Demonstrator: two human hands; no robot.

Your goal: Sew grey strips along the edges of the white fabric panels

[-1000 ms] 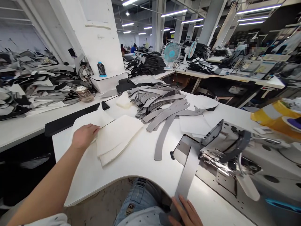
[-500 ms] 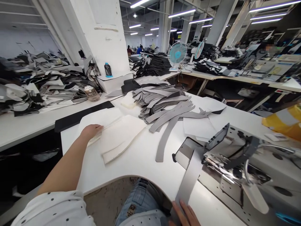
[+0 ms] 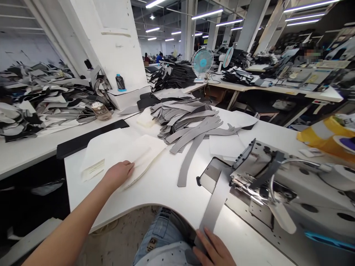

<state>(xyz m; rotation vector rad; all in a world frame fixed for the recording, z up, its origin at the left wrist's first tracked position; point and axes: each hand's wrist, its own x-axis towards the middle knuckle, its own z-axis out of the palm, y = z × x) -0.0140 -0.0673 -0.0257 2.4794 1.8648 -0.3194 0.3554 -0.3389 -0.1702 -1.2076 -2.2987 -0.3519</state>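
My left hand reaches out over the white table and its fingers pinch the near edge of a white foam piece on top of a small stack. My right hand lies at the table's near edge with its fingers spread flat on the lower end of a long grey strip. That strip runs up under the sewing machine head on the right. A pile of grey cut strips lies further back in the middle of the table.
Another white foam stack lies to the left. A black flat strip runs along the left table edge. Heaps of grey and black cut pieces cover the left bench. A white pillar, a blue bottle and a desk fan stand behind.
My left hand moved from the far left edge of the white foam stack toward me and to the right, pulling the top foam piece along. My right hand stays on the grey strip.
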